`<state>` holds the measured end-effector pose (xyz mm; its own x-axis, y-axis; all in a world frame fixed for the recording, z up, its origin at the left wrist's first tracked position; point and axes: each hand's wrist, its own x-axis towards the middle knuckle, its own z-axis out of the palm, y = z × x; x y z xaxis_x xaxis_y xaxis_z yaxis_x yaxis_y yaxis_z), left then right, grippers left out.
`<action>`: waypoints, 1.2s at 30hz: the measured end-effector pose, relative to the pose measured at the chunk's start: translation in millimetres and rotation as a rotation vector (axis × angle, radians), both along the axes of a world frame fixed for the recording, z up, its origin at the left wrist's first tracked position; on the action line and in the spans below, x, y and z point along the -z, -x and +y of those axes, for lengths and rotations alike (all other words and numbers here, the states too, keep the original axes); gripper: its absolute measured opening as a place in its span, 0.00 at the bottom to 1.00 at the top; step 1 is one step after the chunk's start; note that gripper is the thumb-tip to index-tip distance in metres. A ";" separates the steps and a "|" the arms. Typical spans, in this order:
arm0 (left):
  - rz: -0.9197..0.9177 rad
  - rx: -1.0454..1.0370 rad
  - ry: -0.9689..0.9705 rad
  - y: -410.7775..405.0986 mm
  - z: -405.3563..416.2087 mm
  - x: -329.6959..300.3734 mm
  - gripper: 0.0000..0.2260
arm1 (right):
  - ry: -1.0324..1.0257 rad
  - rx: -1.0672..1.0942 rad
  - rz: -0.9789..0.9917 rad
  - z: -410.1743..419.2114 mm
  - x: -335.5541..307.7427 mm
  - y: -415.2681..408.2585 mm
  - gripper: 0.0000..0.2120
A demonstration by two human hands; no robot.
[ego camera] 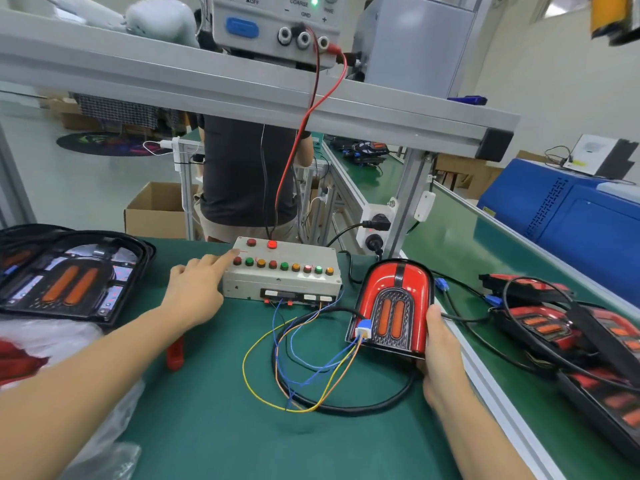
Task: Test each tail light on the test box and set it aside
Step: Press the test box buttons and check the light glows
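A grey test box (282, 280) with a row of red, green and amber buttons sits on the green mat. My left hand (197, 289) reaches to its left end, index finger stretched out over the leftmost red button (237, 260). My right hand (440, 344) grips the right edge of a red tail light (393, 306) with two orange bars, tilted up on the mat right of the box. A blue-white connector (363, 330) with coloured wires (294, 358) is plugged in at the light's lower left.
More tail lights lie in a black tray (69, 275) at left and in a pile (568, 327) at right on the conveyor. A power supply (277, 22) sits on the shelf above. A person stands behind the bench. A blue machine (568, 216) is far right.
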<state>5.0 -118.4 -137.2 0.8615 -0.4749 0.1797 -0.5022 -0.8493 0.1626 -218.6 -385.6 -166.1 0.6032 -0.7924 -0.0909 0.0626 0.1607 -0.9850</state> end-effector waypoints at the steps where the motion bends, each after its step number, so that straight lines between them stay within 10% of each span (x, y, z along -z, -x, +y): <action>1: -0.012 0.009 -0.011 -0.1 -1.2 0.2 0.37 | 0.012 -0.003 -0.009 1.2 0.3 0.7 0.20; 36: -0.027 -0.109 -0.101 8.0 -17.2 1.3 0.35 | 0.032 -0.061 -0.061 5.4 0.2 5.5 0.19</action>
